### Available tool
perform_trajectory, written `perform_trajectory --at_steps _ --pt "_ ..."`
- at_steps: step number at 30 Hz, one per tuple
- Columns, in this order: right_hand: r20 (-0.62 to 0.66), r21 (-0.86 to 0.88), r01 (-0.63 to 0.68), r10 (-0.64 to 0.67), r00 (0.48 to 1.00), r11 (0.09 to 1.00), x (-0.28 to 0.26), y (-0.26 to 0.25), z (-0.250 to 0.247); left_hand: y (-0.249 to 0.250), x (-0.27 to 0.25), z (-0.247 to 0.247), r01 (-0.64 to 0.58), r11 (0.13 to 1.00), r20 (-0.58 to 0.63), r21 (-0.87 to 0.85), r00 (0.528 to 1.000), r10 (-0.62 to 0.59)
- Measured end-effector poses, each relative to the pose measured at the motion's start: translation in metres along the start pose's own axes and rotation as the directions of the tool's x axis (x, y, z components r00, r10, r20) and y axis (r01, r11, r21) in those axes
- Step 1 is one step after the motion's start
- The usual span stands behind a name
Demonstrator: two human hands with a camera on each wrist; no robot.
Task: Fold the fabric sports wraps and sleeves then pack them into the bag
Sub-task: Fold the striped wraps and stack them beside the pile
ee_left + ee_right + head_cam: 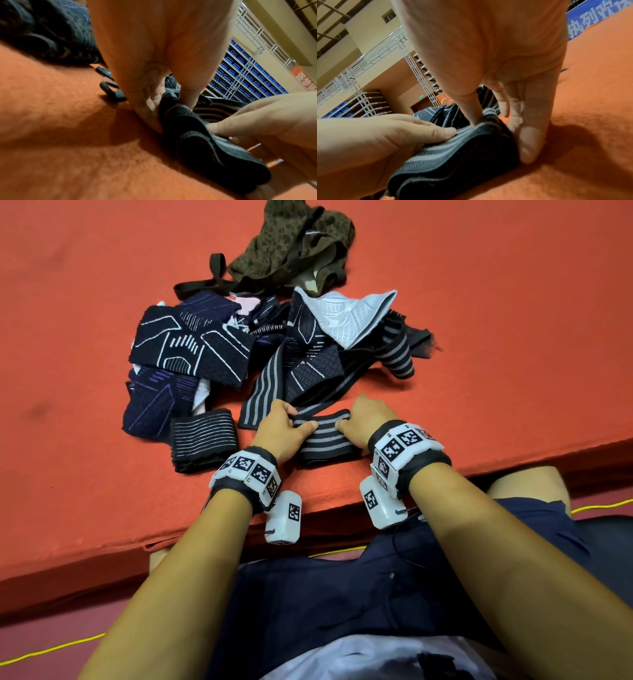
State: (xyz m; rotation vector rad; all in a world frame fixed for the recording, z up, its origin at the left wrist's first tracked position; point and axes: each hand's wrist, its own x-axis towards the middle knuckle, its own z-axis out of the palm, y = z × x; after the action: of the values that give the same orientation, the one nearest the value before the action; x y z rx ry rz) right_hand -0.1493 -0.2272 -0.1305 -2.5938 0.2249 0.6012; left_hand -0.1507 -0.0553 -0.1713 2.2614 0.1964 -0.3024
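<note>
A black wrap with grey stripes (325,438) lies folded in layers on the orange mat (85,371) near its front edge. My left hand (301,424) pinches its left end, thumb on top. My right hand (342,424) pinches its right end. In the left wrist view the left fingers (147,105) clamp the layered wrap (197,135). In the right wrist view the right thumb presses on the wrap (453,155) with the fingers (530,135) against its side. The wrap's loose tail (263,392) runs back into the pile. The olive camouflage bag (294,244) lies at the far side.
A folded striped wrap (203,440) lies just left of my left hand. Navy patterned sleeves (191,347) and a pale sleeve (349,316) are heaped between my hands and the bag. The mat's front edge (239,529) runs below my wrists, above my lap.
</note>
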Motion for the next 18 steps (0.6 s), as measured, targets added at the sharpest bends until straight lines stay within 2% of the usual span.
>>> perform_trajectory --at_steps 4,9,14,18 --pt "-0.006 0.031 0.053 -0.053 0.999 0.998 0.001 0.006 0.005 0.001 -0.002 -0.001 0.008 0.999 -0.012 -0.038 1.000 -0.009" --pt "-0.046 0.172 0.132 -0.126 0.991 0.976 0.007 0.008 0.004 0.012 -0.004 -0.007 -0.064 0.992 -0.074 -0.112 0.996 0.056" --pt "-0.162 0.321 0.257 -0.215 0.963 0.912 -0.001 -0.018 -0.004 0.008 -0.005 -0.039 -0.082 0.978 -0.218 -0.193 0.975 0.039" --pt "-0.179 0.324 0.365 -0.322 0.930 0.873 -0.005 -0.051 -0.008 -0.007 -0.006 -0.070 -0.094 0.983 -0.325 -0.159 0.945 0.038"
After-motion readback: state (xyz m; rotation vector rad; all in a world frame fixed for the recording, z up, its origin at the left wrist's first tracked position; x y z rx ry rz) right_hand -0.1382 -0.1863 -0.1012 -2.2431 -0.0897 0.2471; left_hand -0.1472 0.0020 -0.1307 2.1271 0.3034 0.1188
